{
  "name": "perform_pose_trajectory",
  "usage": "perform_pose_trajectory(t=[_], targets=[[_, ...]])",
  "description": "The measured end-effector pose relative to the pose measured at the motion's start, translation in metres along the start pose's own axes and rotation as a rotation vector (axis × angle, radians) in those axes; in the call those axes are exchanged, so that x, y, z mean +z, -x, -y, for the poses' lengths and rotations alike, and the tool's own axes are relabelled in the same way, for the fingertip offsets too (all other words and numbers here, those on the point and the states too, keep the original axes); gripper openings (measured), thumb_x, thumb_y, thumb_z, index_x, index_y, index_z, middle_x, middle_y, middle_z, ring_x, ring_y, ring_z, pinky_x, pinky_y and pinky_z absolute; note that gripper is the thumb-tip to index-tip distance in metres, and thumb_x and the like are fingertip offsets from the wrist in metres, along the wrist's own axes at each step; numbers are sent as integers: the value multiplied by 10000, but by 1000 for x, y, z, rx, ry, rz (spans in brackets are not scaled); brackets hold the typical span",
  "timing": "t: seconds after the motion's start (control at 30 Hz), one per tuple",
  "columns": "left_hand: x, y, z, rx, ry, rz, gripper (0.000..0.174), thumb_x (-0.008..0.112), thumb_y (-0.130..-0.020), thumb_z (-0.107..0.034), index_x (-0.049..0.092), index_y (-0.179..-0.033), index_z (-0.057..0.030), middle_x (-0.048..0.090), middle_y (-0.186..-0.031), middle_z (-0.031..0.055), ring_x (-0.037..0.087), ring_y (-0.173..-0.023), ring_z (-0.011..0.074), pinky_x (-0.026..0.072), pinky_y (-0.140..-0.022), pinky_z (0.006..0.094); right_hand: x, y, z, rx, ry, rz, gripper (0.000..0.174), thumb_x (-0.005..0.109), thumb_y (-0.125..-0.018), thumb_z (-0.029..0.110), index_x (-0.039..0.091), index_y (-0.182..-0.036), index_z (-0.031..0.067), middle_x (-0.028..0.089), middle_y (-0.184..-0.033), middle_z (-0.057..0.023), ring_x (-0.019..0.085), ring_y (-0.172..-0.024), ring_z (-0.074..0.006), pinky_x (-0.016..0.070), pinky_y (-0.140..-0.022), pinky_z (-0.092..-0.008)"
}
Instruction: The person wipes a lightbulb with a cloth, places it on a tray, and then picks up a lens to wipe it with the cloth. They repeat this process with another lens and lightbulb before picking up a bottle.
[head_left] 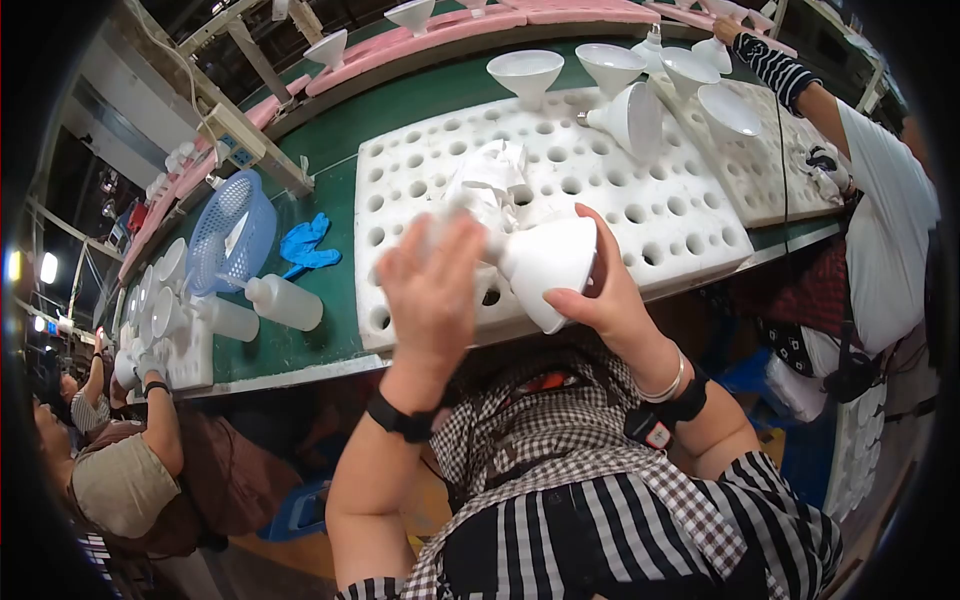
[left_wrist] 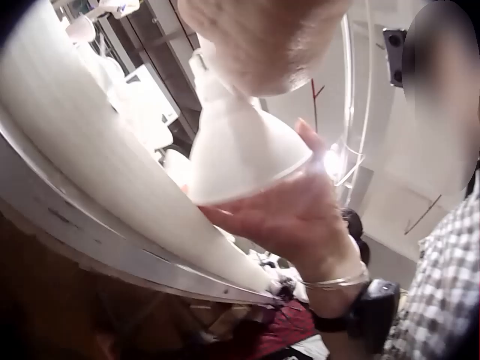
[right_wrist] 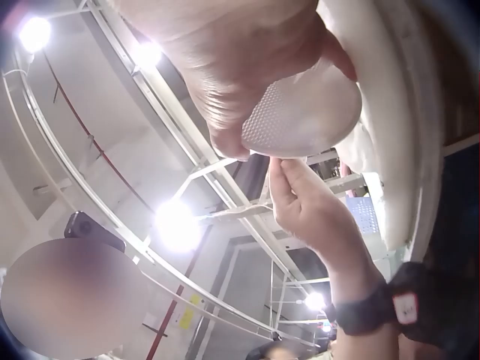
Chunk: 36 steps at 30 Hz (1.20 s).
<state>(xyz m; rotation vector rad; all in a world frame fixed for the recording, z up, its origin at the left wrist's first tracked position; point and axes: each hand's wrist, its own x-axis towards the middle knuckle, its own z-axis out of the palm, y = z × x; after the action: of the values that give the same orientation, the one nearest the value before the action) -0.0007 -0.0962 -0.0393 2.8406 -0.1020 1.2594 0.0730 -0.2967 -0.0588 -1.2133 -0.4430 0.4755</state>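
My right hand point(head_left: 600, 295) grips a white funnel point(head_left: 545, 265) round its cone and holds it tilted over the front edge of a white foam board point(head_left: 690, 225). The left wrist view shows that hand point(left_wrist: 296, 217) cupping the funnel point(left_wrist: 240, 150) from below. My left hand point(head_left: 430, 285) is raised beside the funnel's spout with its fingers straight and blurred. In the right wrist view its fingertips point(right_wrist: 283, 171) touch the funnel's rim point(right_wrist: 307, 112). A crumpled white cloth point(head_left: 490, 180) shows just beyond the left hand; whether the hand holds it is unclear.
The foam board is full of round holes, and several funnels point(head_left: 525, 72) stand in its far row. Two white bottles point(head_left: 285, 300), blue gloves point(head_left: 305, 245) and a blue basket point(head_left: 230, 230) lie on the green bench point(head_left: 330, 150) to the left. Other workers stand at the right point(head_left: 880, 230) and lower left point(head_left: 130, 480).
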Motion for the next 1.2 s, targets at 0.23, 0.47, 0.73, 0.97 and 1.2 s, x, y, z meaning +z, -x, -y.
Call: perform_pose_trajectory(t=[0.23, 0.47, 0.73, 0.97, 1.2], targets=[[0, 18, 43, -658, 652, -72, 287, 514, -1019, -134, 643, -1235, 2, 648, -1244, 151, 592, -1138, 293, 442, -1013, 365, -1, -2, 4, 28, -41, 11, 1086, 825, -752, 213, 109, -1552, 50, 378, -1437, -173, 429, -1321, -276, 416, -1052, -396], [-10, 2, -9, -14, 113, -33, 285, 589, -943, -122, 683, -1206, -63, 645, -1269, 129, 563, -1191, 327, 424, -1013, 409, -1, -2, 6, 16, -24, 50, 1027, 792, -789, 198, 117, -1548, 46, 413, -1414, -157, 447, -1306, -251, 413, -1059, -393], [-8, -10, 24, -781, 1490, -112, 389, 622, -974, -176, 575, -1319, -1, 648, -1238, 107, 592, -1151, 207, 457, -999, 336, -17, -14, 43, 588, -488, 252, 807, 481, -927, 654, 393, -1452, 46, 540, -1340, -231, 621, -1121, -421, 530, -800, -696], [-12, -3, 9, -863, 1448, 137, 525, 789, -864, -207, 573, -1277, 35, 687, -1010, 53, 641, -854, 103, 529, -718, 240, -15, -13, 23, 709, -766, 495, 839, 434, -932, 706, 396, -1456, 52, 533, -1378, -162, 587, -1194, -335, 505, -921, -620], [-13, -19, -9, -1105, 1478, -24, 524, 745, -896, -231, 510, -1252, 75, 675, -928, 115, 658, -675, 189, 508, -543, 278, -12, 2, 10, -36, -76, 235, 1383, 931, -639, 262, -66, -1573, 44, 147, -1600, -184, 202, -1485, -280, 199, -1192, -439]])
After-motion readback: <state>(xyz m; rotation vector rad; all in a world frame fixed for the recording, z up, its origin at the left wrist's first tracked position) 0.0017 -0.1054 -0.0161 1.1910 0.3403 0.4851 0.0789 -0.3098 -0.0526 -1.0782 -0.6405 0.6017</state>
